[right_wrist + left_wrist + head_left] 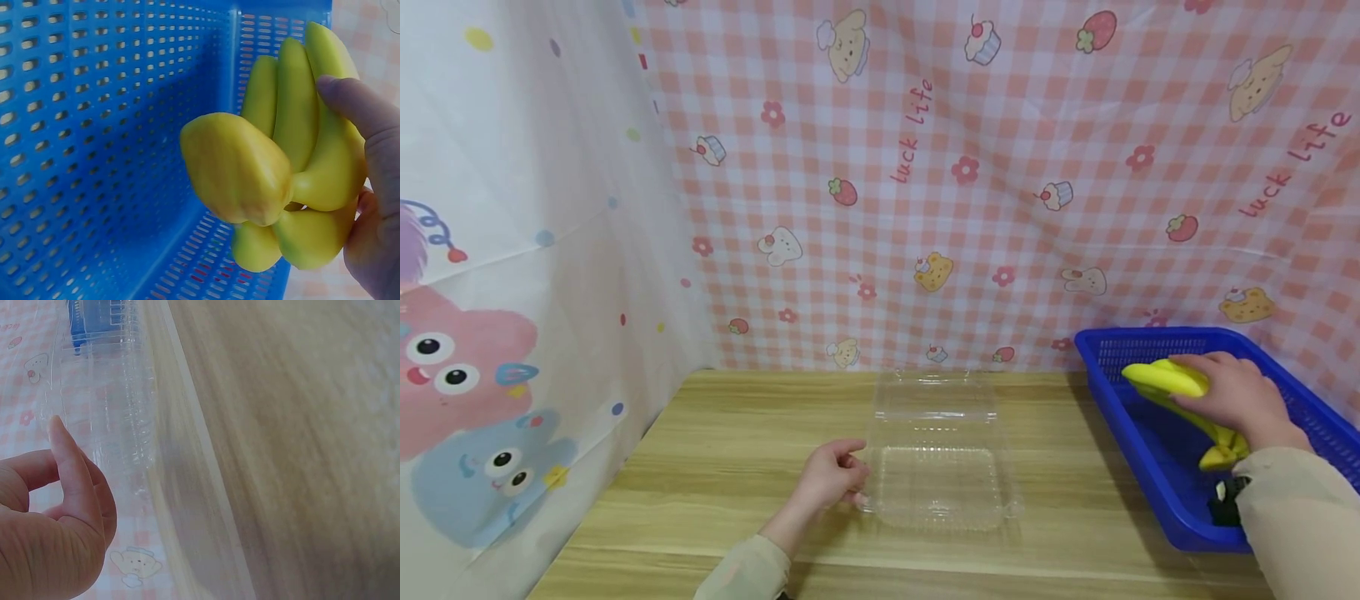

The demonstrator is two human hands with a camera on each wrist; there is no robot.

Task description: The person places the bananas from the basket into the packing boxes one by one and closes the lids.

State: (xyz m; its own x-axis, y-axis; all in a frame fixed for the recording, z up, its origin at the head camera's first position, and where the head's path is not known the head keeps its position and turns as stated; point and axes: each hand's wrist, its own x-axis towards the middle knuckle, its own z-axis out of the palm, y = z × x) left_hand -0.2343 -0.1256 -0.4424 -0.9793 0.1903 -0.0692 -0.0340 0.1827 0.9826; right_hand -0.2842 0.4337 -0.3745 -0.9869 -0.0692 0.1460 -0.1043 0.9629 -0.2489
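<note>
My right hand (1243, 396) grips a bunch of yellow bananas (1165, 379) over the blue plastic basket (1131, 450). In the right wrist view the thumb lies along the outer banana, and the bunch's thick stem end (234, 169) faces the camera. A clear plastic clamshell box (940, 450) lies with its lid folded back on the wooden table. Beside its left edge is my left hand (835, 475), its fingers loosely bent and holding nothing. In the left wrist view the fingertips come close to the box wall (119, 412); whether they touch it I cannot tell.
A dark object (1225, 502) with a pale spot shows beside the right sleeve, partly covered. The wooden table (722, 475) meets a pink checked cloth (880, 225) at the back. A white cartoon-print cloth (572, 275) hangs on the left.
</note>
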